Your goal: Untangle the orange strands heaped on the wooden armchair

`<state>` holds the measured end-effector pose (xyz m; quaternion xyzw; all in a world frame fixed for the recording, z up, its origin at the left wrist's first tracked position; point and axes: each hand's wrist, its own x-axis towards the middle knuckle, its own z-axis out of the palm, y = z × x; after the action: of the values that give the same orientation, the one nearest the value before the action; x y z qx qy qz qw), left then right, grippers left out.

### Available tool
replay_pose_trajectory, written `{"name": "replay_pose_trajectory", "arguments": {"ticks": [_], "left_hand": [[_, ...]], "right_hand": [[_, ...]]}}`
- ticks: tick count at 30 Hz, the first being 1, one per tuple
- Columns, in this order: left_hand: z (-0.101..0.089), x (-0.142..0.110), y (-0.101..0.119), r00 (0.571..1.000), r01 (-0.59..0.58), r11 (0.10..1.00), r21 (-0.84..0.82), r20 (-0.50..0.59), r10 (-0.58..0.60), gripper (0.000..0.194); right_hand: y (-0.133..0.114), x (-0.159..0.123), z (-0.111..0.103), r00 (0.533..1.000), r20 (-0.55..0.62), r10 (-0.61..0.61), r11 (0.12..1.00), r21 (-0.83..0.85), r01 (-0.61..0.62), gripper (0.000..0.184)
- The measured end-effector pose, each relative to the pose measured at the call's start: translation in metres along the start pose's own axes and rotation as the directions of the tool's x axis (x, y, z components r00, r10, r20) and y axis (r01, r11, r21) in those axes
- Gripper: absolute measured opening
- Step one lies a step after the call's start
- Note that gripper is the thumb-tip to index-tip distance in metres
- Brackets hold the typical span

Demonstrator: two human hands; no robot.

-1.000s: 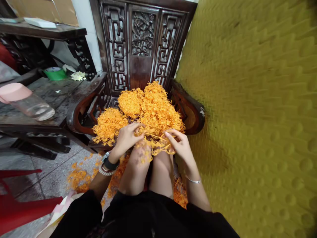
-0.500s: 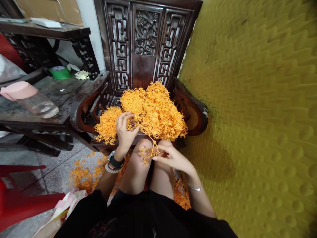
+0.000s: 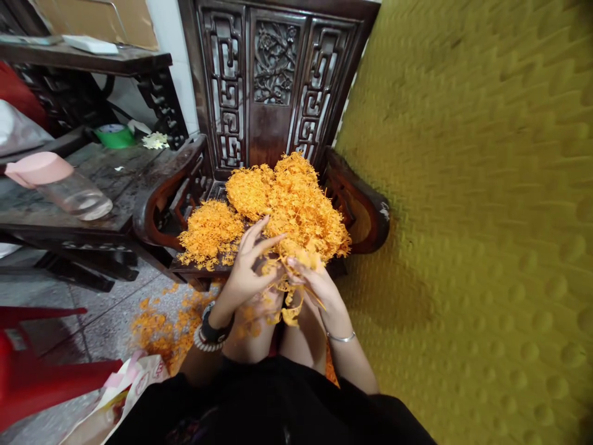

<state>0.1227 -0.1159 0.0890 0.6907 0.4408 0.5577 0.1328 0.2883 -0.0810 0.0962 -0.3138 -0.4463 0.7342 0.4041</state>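
So, a bunch of thin, curly orange strands (image 3: pixel 291 315) can be seen just in front of the carved chair (image 3: pixel 269 133), over the knees and close to the seat's front edge. It's pinched between the thumb and fingers of the right hand (image 3: pixel 319 281), with some loose curls hanging below and one thin strand sticking out past the palm. The left hand (image 3: pixel 250 266) is held beside it, also in front of the chair, with fingers spread wide and nothing clearly gripped; whether a stray curl is being touched by the thumb can't be told through the blur.

Plenty more of the same stuff is piled on the chair's seat: a big heap (image 3: pixel 303 213) toward its right arm, a rounder mound (image 3: pixel 249 188) near its backrest, and a looser pile (image 3: pixel 212 228) by its left arm. Scraps (image 3: pixel 167 321) are scattered on the floor, left of the chair.

Handling-wise, it'd be guessed as super light, soft and springy, probably easy to tear and keen to tangle. It's best held by the thicker stem part with a light fingertip pinch; if the curly ends are tugged, they could well be snapped.
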Motion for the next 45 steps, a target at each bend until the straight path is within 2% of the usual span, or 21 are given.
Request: {"name": "replay_pose_trajectory", "arguments": {"ticks": [2, 3, 6, 9, 12, 14, 15, 18, 21, 22, 24, 26, 27, 28, 30, 31, 33, 36, 40, 43, 45], "left_hand": [[-0.002, -0.007, 0.003, 0.990, 0.103, 0.960, -0.259, -0.064, -0.124, 0.068], [0.000, -0.010, 0.005, 0.974, 0.138, 0.921, -0.366, -0.119, -0.193, 0.072], [0.018, -0.016, 0.010, 0.912, 0.203, 0.820, -0.535, -0.202, -0.358, 0.059], [0.041, -0.011, 0.014, 0.866, 0.268, 0.815, -0.514, -0.243, -0.438, 0.048], [0.048, 0.003, 0.010, 0.757, 0.357, 0.859, -0.366, -0.425, -0.496, 0.036], [0.042, 0.013, 0.002, 0.711, 0.424, 0.859, -0.287, -0.483, -0.512, 0.040], [0.038, 0.017, -0.003, 0.706, 0.442, 0.856, -0.270, -0.484, -0.517, 0.043], [0.030, 0.023, -0.015, 0.718, 0.443, 0.857, -0.262, -0.469, -0.515, 0.044], [0.027, 0.027, -0.033, 0.730, 0.435, 0.867, -0.243, -0.469, -0.497, 0.044], [0.023, 0.029, -0.042, 0.721, 0.444, 0.870, -0.216, -0.490, -0.489, 0.045], [0.004, 0.034, -0.068, 0.665, 0.508, 0.854, -0.111, -0.580, -0.471, 0.046], [-0.031, 0.042, -0.097, 0.572, 0.621, 0.783, 0.034, -0.703, -0.423, 0.050], [-0.051, 0.047, -0.111, 0.564, 0.642, 0.763, 0.068, -0.716, -0.411, 0.052], [-0.071, 0.051, -0.123, 0.567, 0.652, 0.752, 0.101, -0.723, -0.395, 0.051], [-0.102, 0.057, -0.142, 0.612, 0.649, 0.737, 0.189, -0.704, -0.359, 0.045], [-0.111, 0.059, -0.149, 0.645, 0.642, 0.732, 0.230, -0.677, -0.354, 0.041], [-0.115, 0.059, -0.161, 0.710, 0.627, 0.722, 0.293, -0.597, -0.374, 0.036], [-0.099, 0.050, -0.179, 0.768, 0.612, 0.716, 0.336, -0.468, -0.437, 0.043], [-0.070, 0.036, -0.192, 0.808, 0.576, 0.742, 0.343, -0.380, -0.451, 0.048], [-0.050, 0.037, -0.169, 0.853, 0.491, 0.820, 0.295, -0.355, -0.383, 0.055], [-0.038, 0.041, -0.136, 0.901, 0.393, 0.912, 0.115, -0.244, -0.358, 0.061]], "right_hand": [[0.000, 0.001, -0.001, 1.000, 0.010, 0.005, 0.997, 0.079, -0.006, 0.027], [0.000, 0.002, 0.000, 1.000, 0.002, 0.002, 0.996, 0.087, -0.002, 0.028], [0.004, 0.003, 0.008, 0.991, -0.108, -0.076, 0.997, 0.027, 0.079, 0.029], [0.014, 0.003, 0.022, 0.968, -0.161, -0.190, 0.980, -0.098, 0.176, 0.030], [0.027, 0.000, 0.029, 0.971, -0.135, -0.198, 0.969, -0.177, 0.173, 0.029], [0.034, -0.003, 0.029, 0.978, -0.143, -0.149, 0.976, -0.182, 0.122, 0.035], [0.037, -0.004, 0.029, 0.982, -0.145, -0.119, 0.980, -0.175, 0.093, 0.037], [0.042, -0.007, 0.032, 0.991, -0.121, -0.051, 0.989, -0.143, 0.033, 0.040], [0.041, -0.013, 0.039, 0.994, -0.109, -0.031, 0.996, -0.092, 0.021, 0.041], [0.041, -0.018, 0.041, 0.994, -0.105, -0.025, 0.997, -0.075, 0.017, 0.041], [0.039, -0.033, 0.040, 0.994, -0.106, -0.023, 0.997, -0.079, 0.014, 0.038], [0.038, -0.047, 0.033, 0.989, -0.143, -0.041, 0.994, -0.109, 0.026, 0.034], [0.037, -0.053, 0.028, 0.983, -0.174, -0.051, 0.993, -0.112, 0.032, 0.033], [0.036, -0.055, 0.021, 0.977, -0.207, -0.052, 0.995, -0.100, 0.032, 0.032], [0.031, -0.053, 0.010, 0.970, -0.243, -0.023, 1.000, -0.024, 0.018, 0.032], [0.029, -0.048, 0.007, 0.972, -0.236, -0.003, 1.000, 0.022, 0.009, 0.031], [0.022, -0.037, 0.003, 0.980, -0.200, 0.019, 0.995, 0.098, 0.001, 0.028], [0.015, -0.025, 0.005, 0.984, -0.176, 0.021, 0.988, 0.156, 0.006, 0.028], [0.017, -0.019, 0.006, 0.988, -0.135, 0.071, 0.988, 0.145, -0.051, 0.029], [0.023, -0.016, 0.003, 0.990, -0.101, 0.097, 0.989, 0.119, -0.085, 0.029], [0.025, -0.014, 0.002, 0.989, -0.092, 0.116, 0.987, 0.118, -0.105, 0.029]]}}
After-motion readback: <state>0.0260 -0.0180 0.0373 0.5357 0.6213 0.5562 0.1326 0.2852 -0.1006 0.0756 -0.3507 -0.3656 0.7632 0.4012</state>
